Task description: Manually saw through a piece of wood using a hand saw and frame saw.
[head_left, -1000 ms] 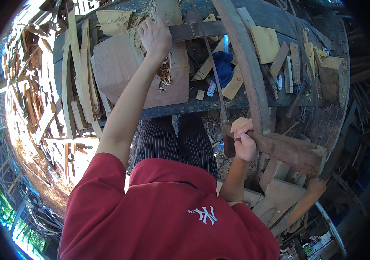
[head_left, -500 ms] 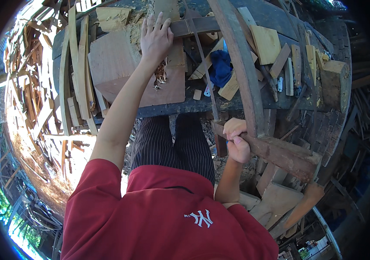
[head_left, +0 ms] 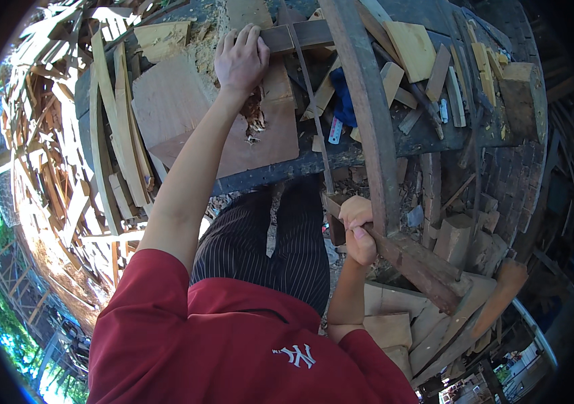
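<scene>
Wooden bar [head_left: 304, 35] lay across the bench [head_left: 428, 135] w/ left hand [head_left: 241, 59] fingers pressed flat on it, right hand [head_left: 357, 229] fingers clamped on a saw handle [head_left: 335, 202]; sawing stroke looked in hand, next needing steady hold.

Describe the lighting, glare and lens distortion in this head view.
Head view: hard sunlight overexposes the scrap wood pile at left; the right side sinks into deep shadow; fisheye bends the long dark beam and workbench edge; black corners frame the picture; left hand and right hand are sharp.
</scene>
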`<state>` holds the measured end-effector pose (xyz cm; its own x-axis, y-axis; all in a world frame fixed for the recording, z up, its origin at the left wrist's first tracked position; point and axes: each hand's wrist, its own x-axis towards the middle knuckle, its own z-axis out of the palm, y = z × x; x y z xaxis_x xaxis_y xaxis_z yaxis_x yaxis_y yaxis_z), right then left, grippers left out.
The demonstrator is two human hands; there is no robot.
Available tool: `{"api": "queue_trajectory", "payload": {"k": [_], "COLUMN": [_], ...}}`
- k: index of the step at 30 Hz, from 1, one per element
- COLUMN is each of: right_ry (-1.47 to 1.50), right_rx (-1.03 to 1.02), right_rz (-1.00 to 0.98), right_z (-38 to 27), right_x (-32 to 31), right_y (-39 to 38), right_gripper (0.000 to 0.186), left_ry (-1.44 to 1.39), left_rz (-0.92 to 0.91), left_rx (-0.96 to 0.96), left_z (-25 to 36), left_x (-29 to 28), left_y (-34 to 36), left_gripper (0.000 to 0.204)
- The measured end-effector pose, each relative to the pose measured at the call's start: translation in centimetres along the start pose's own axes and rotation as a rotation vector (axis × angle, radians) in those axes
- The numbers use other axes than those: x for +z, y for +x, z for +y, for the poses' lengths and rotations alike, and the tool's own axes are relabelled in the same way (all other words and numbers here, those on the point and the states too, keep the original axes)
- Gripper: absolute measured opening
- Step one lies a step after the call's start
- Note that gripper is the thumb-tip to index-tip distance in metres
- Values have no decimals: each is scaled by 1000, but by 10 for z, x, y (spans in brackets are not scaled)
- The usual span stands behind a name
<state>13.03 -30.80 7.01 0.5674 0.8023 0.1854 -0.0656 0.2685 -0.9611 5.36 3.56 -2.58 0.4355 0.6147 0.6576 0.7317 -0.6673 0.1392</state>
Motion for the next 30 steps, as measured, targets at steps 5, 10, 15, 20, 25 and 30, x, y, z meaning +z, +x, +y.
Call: {"api": "queue_trajectory", "payload": {"k": [5, 10, 15, 20, 25, 30], "right_ry": [10, 7, -251, -89, 38, -292], "right_rx": [3, -43, 0, -4, 18, -166], "right_rz": [33, 62, 93, -10, -2, -1], "right_z": [11, 21, 36, 52, 36, 35], "right_x": [18, 5, -16, -22, -21, -16], "right_y": [-31, -49, -78, -82, -60, -32], "right_gripper": [11, 21, 24, 10, 9, 8], "left_ry": [-52, -72, -74, -95, -71, -33], "left_rz": [4, 10, 43, -64, -34, 25], "left_rx": [-2, 15, 44, 1, 60, 63], "left_z": [0, -8, -7, -2, -9, -8], "left_x": [3, 1, 3, -4, -3, -1], "left_y": [-2, -3, -4, -3, 0, 1], "left_gripper": [23, 25, 24, 25, 26, 22]}}
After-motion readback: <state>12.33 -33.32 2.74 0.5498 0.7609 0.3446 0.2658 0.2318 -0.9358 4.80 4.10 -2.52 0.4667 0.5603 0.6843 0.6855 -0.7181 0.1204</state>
